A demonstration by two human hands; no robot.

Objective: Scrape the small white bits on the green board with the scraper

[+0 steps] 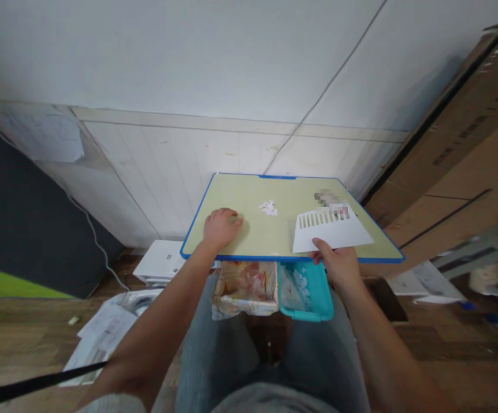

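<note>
My right hand [339, 264] pinches the near edge of a white card [331, 234], which has a row of slots along its far side. The card is tilted over the right part of a pale yellow board [257, 238] with a blue rim. On the board's left side rests my left hand [222, 228], its fingers curled together. A small greenish bit shows at its fingertips, too small to name. Between the hands lies a little pile of white pieces [268, 207]. Beyond the card, a blurred patch [327, 198] hides what is there.
Below the board's front edge, a lined box [245, 304] and a turquoise bin [313, 314] with white bits sit by my legs. Cardboard boxes [455, 149] stand at the right. A white box [158, 261] is at the left, and a wall [180, 149] rises behind.
</note>
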